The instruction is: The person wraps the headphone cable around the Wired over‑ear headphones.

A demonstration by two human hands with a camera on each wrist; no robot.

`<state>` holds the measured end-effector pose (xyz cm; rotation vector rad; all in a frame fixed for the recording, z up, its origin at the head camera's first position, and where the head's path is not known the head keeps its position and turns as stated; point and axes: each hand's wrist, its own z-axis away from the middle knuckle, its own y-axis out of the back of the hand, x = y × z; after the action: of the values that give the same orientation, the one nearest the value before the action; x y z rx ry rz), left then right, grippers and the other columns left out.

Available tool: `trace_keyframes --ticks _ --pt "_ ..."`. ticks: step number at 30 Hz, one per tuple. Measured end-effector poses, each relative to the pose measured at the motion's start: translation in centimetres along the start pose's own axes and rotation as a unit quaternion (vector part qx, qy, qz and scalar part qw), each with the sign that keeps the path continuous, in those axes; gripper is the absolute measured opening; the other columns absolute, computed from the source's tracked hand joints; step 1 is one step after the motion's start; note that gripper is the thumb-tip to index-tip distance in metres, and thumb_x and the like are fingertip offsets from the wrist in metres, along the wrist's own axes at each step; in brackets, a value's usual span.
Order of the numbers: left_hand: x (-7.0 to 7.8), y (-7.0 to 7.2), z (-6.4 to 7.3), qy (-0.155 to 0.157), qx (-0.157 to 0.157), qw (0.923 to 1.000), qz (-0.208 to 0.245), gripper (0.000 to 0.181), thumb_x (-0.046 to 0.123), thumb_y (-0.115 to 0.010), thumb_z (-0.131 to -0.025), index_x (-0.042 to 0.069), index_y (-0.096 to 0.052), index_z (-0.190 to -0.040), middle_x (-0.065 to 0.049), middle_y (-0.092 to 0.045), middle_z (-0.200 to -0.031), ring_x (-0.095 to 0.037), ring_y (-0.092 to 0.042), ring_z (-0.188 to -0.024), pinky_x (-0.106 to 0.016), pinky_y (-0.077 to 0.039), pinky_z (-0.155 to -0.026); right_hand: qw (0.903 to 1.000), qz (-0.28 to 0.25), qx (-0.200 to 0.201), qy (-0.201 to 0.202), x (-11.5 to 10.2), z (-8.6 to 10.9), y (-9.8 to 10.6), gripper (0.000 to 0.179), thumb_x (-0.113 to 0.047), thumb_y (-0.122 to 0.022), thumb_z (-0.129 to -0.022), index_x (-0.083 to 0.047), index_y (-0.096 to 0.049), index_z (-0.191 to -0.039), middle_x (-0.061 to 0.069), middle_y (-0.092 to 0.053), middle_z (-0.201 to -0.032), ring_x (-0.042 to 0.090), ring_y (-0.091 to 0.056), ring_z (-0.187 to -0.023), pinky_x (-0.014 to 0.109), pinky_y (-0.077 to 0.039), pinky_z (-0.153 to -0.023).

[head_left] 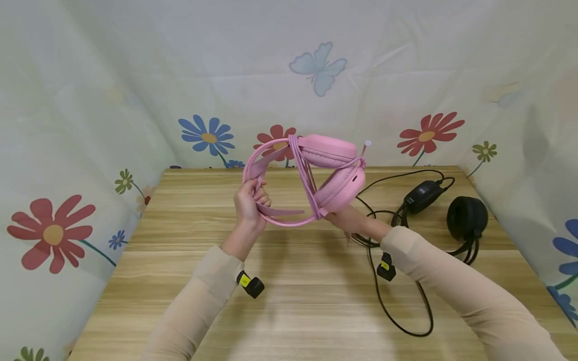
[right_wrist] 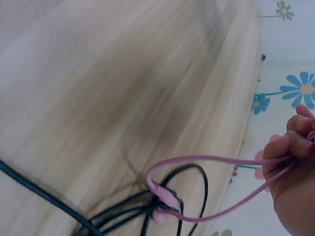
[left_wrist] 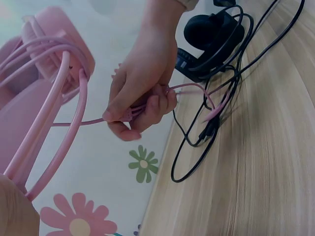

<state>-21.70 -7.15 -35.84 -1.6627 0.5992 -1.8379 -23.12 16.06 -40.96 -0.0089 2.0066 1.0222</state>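
A pink pair of headphones [head_left: 329,146] is held up over the table, its cable wound around the headband and ear cups. My left hand [head_left: 250,205] grips the headband on its left side. Under the lower ear cup is my right hand [head_left: 349,220], partly hidden by it in the head view. The left wrist view shows that hand pinching the pink cable [left_wrist: 88,122] with bent fingers. Past the right hand, the loose pink cable end with its plugs [right_wrist: 167,197] dangles close to black cables in the right wrist view; whether they touch I cannot tell.
On the right of the wooden table [head_left: 307,301] lie black headphones [head_left: 467,218] with one cup near the right edge. Their black cable [head_left: 429,321] loops forward beneath my right forearm. A white flowered cloth [head_left: 253,90] hangs behind and beside the table.
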Motion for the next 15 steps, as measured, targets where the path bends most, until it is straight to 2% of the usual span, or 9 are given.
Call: trace_keyframes --ticks 1,3,5,9,12,15 --pt "0.0 0.1 -0.1 -0.002 0.012 0.9999 -0.001 0.016 0.013 -0.036 -0.09 0.004 -0.046 -0.081 0.01 -0.025 -0.047 0.0 -0.026 -0.036 -0.016 -0.018 -0.038 1.0 0.0 0.003 0.003 -1.1 -0.2 0.0 0.011 0.001 -0.043 -0.094 -0.003 -0.045 -0.084 0.002 -0.044 -0.074 0.008 -0.041 -0.066 0.024 -0.041 -0.062" --pt "0.0 0.2 -0.4 -0.008 0.033 0.9994 -0.004 0.016 0.013 -0.037 -0.089 0.004 -0.047 -0.081 0.01 -0.026 -0.047 0.0 -0.025 -0.036 -0.016 -0.019 -0.038 0.9998 0.003 0.003 -0.02 -2.8 -0.4 -0.1 0.008 0.004 -0.041 -0.093 -0.002 -0.046 -0.089 0.003 -0.044 -0.072 0.008 -0.04 -0.064 0.024 -0.04 -0.06" --pt "-0.1 0.4 -0.6 -0.015 0.05 0.9986 -0.007 0.016 0.012 -0.038 -0.089 0.004 -0.048 -0.08 0.009 -0.026 -0.047 -0.001 -0.024 -0.037 -0.017 -0.019 -0.038 0.9983 0.022 -0.001 -0.053 -2.8 -0.5 -0.6 0.01 0.002 -0.038 -0.095 0.0 -0.048 -0.092 0.006 -0.042 -0.069 0.01 -0.038 -0.06 0.025 -0.038 -0.056" --pt "-0.1 0.7 -1.0 -0.035 0.076 0.9964 -0.012 0.017 0.011 -0.039 -0.089 0.004 -0.05 -0.079 0.009 -0.027 -0.047 -0.001 -0.024 -0.038 -0.017 -0.018 -0.037 0.99 0.061 -0.029 -0.124 -1.8 -0.5 -1.6 0.025 -0.013 -0.035 -0.099 0.0 -0.056 -0.1 0.003 -0.049 -0.071 0.009 -0.039 -0.058 0.024 -0.038 -0.053" --pt "-0.2 1.0 -1.2 -0.047 0.092 0.9945 -0.019 0.017 0.01 -0.039 -0.088 0.004 -0.051 -0.078 0.009 -0.027 -0.048 -0.001 -0.024 -0.039 -0.017 -0.019 -0.037 0.9884 0.07 -0.041 -0.129 -1.7 -0.5 -2.1 0.03 -0.017 -0.032 -0.1 -0.002 -0.058 -0.101 0.003 -0.052 -0.074 0.01 -0.04 -0.059 0.025 -0.04 -0.054" --pt "-0.3 1.2 -1.4 -0.053 0.104 0.9928 -0.028 0.017 0.01 -0.04 -0.087 0.004 -0.052 -0.077 0.009 -0.028 -0.048 -0.001 -0.025 -0.039 -0.017 -0.019 -0.036 0.9892 0.075 -0.034 -0.121 -2.2 -0.6 -2.4 0.028 -0.014 -0.033 -0.099 0.0 -0.057 -0.102 0.004 -0.054 -0.077 0.009 -0.041 -0.058 0.025 -0.041 -0.054"
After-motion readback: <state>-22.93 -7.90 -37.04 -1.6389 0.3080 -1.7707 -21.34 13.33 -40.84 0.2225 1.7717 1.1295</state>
